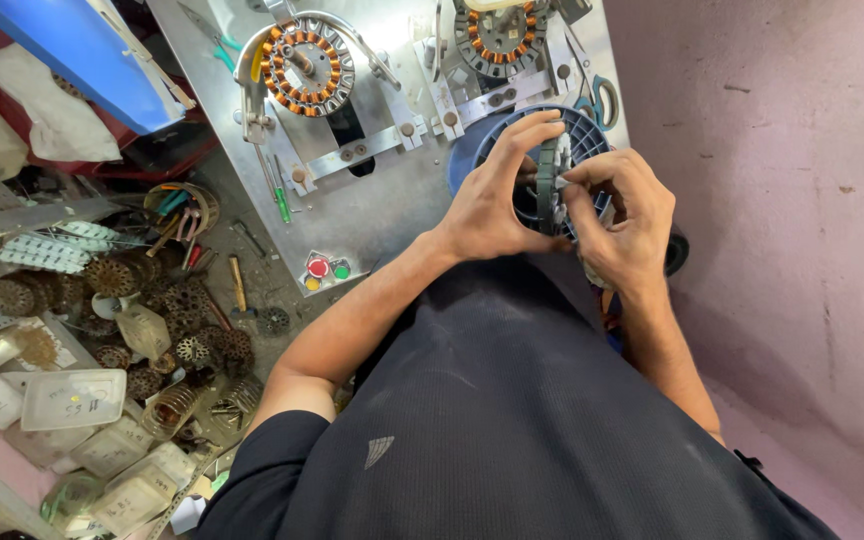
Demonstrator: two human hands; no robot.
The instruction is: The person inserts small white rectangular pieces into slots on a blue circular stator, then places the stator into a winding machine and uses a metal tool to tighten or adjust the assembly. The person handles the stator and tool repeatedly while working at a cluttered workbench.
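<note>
While I look down from the head camera, I note a grey metal machine plate [372, 200] filling the upper middle, with a dark-shirted torso below it. On that plate sit two wound stators with copper coils, one at the left [304, 66] and one at the right [500, 38]. A blue plastic basket [582, 130] stands at the plate's lower right edge. Over the basket I see both hands working a dark grey stator core [549, 180], held on edge. My left hand [492, 200] grips it from the left, fingers curled over its top rim. My right hand [622, 220] pinches its right side between thumb and fingertips. Loose stator cores [182, 320] and clear plastic boxes [72, 400] litter the bench at left. Red, yellow and green push buttons [324, 271] sit near the plate's lower edge.
</note>
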